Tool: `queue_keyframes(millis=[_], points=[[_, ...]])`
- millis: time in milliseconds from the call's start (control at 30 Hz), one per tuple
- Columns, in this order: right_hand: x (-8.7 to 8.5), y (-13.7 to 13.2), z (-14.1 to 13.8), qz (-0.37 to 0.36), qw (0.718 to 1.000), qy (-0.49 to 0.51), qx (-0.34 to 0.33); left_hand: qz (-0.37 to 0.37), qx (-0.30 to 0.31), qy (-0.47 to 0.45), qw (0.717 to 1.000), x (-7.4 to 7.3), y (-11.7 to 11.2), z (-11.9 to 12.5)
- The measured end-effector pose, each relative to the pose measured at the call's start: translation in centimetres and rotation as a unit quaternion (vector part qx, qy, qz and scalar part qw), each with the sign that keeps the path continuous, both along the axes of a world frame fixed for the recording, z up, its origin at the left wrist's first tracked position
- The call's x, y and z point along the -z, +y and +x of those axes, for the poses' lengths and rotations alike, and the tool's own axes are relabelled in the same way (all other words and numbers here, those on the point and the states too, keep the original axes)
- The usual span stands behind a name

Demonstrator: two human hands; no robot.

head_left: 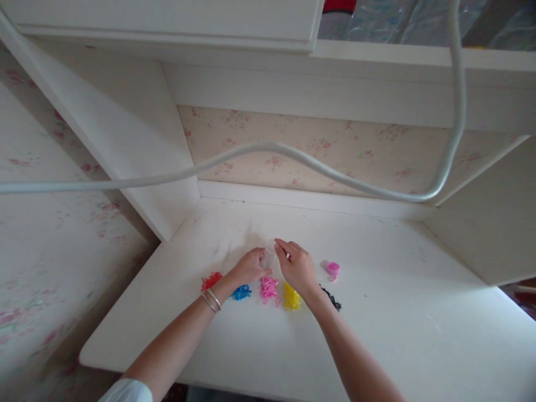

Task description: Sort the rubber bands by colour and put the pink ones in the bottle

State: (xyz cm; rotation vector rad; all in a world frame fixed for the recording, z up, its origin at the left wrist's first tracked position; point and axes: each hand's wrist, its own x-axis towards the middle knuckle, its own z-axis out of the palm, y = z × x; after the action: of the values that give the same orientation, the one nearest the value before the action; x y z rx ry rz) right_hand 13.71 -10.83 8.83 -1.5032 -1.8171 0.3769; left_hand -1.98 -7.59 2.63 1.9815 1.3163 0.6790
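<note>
My left hand (pixel 251 265) curls around a clear, see-through container (pixel 269 260) standing over the white desk; its exact shape is hard to make out. My right hand (pixel 298 269) is closed in a pinch at the container's upper right side, and whatever lies between its fingertips is too small to name. Small piles of rubber bands lie in a row below the hands: red (pixel 210 281), blue (pixel 242 292), pink (pixel 268 289), yellow (pixel 291 296) and black (pixel 332 297). The right forearm partly covers the black pile, and the left wrist partly covers the red one.
A round pink lid-like piece (pixel 333 270) sits on the desk (pixel 397 324) to the right of my right hand. A pale cable or tube (pixel 268 147) crosses the view in front of the shelving. Cabinet panels (pixel 121 123) enclose the desk at the back and sides.
</note>
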Motion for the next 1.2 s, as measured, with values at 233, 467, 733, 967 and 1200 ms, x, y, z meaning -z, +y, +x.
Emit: queue_keyframes(millis=[233, 467, 733, 967, 1200], points=[[0.4, 0.3, -0.2, -0.009, 0.999, -0.033, -0.006, 0.023, -0.045, 0.005, 0.999, -0.2, -1.9, -1.6], [1.0, 0.5, 0.2, -0.01, 1.0, -0.011, -0.013, 0.104, -0.064, 0.083, 0.989, -2.1, -7.8, -2.7], [0.4, -2.1, 0.6, 0.008, 0.998, 0.056, 0.01, 0.146, -0.073, 0.197, 0.967, -0.5, -10.7, 0.7], [5.8, -9.9, 1.7, -0.065, 0.998, 0.021, 0.009, 0.148, -0.087, 0.178, 0.969, 0.1, -10.3, 0.9], [9.7, -12.4, 0.5, -0.09, 0.991, -0.089, 0.049, 0.146, -0.09, 0.144, 0.975, -0.1, -10.4, 0.6]])
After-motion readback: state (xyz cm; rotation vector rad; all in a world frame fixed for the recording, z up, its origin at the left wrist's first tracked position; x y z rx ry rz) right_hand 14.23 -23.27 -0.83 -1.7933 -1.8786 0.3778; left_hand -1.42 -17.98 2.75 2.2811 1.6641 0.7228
